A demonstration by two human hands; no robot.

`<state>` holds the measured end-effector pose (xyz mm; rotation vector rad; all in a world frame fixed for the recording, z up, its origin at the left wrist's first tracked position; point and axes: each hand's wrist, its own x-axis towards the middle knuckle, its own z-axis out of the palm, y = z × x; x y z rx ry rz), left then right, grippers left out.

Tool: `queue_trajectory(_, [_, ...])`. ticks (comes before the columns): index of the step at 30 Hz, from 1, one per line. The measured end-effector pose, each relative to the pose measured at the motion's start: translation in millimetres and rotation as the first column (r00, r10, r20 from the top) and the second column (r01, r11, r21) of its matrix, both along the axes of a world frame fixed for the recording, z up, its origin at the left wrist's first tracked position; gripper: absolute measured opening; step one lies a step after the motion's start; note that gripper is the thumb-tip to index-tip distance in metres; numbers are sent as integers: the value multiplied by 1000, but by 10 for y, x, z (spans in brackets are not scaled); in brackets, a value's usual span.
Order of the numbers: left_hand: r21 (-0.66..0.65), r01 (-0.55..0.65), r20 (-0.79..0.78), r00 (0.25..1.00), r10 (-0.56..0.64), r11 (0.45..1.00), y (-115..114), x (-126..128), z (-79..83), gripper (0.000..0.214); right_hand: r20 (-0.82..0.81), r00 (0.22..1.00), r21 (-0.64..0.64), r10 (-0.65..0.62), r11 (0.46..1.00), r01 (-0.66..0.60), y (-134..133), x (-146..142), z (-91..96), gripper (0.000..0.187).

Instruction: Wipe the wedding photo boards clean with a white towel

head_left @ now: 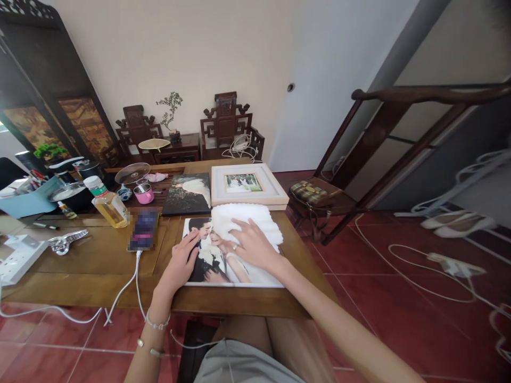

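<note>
A large photo panel (pixel 235 270) printed with a couple lies flat near the table's front edge. My left hand (pixel 184 259) rests on its left side, fingers stretched out. Over the panel's upper right part is spread a white cloth (pixel 229 214) with a wavy edge. On this cloth lies my right hand (pixel 253 243), its fingers spread and a ring on one of them; part of the cloth is hidden under it. Just behind stand a white framed photo (pixel 249 184), lying flat, and a dark photo panel (pixel 187 194) to its left.
Left on the wooden table (pixel 112 271) are a phone (pixel 143 230) with a white cable, a bottle of yellow liquid (pixel 107 204), a pink cup (pixel 143 193) and a power strip (pixel 19 258). A chair with a bag (pixel 309 192) stands right; cables cross the red floor.
</note>
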<state>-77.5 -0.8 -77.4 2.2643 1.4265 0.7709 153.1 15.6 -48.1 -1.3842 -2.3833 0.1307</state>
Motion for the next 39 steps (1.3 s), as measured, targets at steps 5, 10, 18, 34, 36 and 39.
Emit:
queue_trajectory(5, [13,4,12,1000,-4,1000,1,3,-1,41,-77,996,-13,55,998,-56,-466,-54,-20,23])
queue_trajectory(10, [13,-4,10,1000,3,1000,-1,11,1,41,-122,979,-63,162,983,-170,-1176,38,-28,18])
queue_trajectory(18, [2,3,1,1000,-3,1000,-6,9,21,41,-123,988,-70,93,992,-102,-669,209,63,22])
queue_trajectory(34, [13,23,7,1000,-23,1000,-1,-4,11,42,-189,970,9,156,988,-157,-927,-282,-118,17])
queue_trajectory(36, [17,21,23,1000,-22,1000,-4,-3,5,43,-183,961,-3,207,977,-211,-1099,-247,-84,17])
queue_trajectory(39, [21,13,32,999,-14,1000,-4,2,-4,42,-163,960,-38,229,971,-237,-1007,-152,-21,20])
